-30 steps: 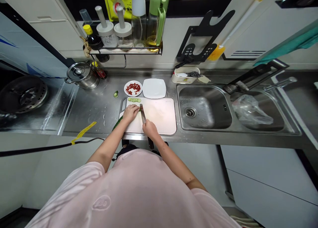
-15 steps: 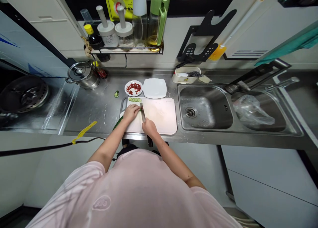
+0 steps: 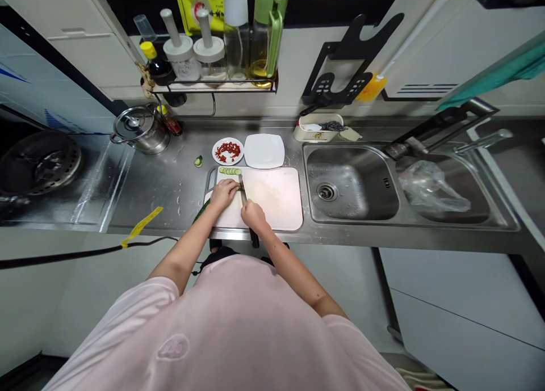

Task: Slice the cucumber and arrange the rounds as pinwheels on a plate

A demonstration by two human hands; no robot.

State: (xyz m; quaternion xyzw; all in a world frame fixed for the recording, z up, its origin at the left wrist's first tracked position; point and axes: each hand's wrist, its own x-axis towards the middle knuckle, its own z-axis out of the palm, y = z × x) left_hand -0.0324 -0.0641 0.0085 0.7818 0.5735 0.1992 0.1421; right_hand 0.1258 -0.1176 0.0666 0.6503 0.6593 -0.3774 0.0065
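The knife (image 3: 243, 193) has edged closer to the left hand (image 3: 223, 193), whose curled fingers pin the cucumber (image 3: 200, 212) at the board's (image 3: 276, 198) left side, steadying it for the right hand (image 3: 254, 216) gripping the handle.

S/S sink (image 3: 349, 182), stockpot (image 3: 140, 131), oil btl (image 3: 260, 50), white plate (image 3: 264, 151)

A: Cutting board (image 3: 272, 198)?
B: Off-white, faint pink tint.
A: Cucumber (image 3: 200, 212)?
B: Dark green skin.
A: Cucumber slices (image 3: 230, 171)?
B: Pale green centres, darker rims.
A: Knife handle (image 3: 254, 239)?
B: Black.
A: Round plate (image 3: 221, 151)?
B: White, heaped with red flakes.
A: Shirt (image 3: 213, 334)?
B: Pale pink, one round outlined mark.
A: Towel (image 3: 489, 76)?
B: Teal.
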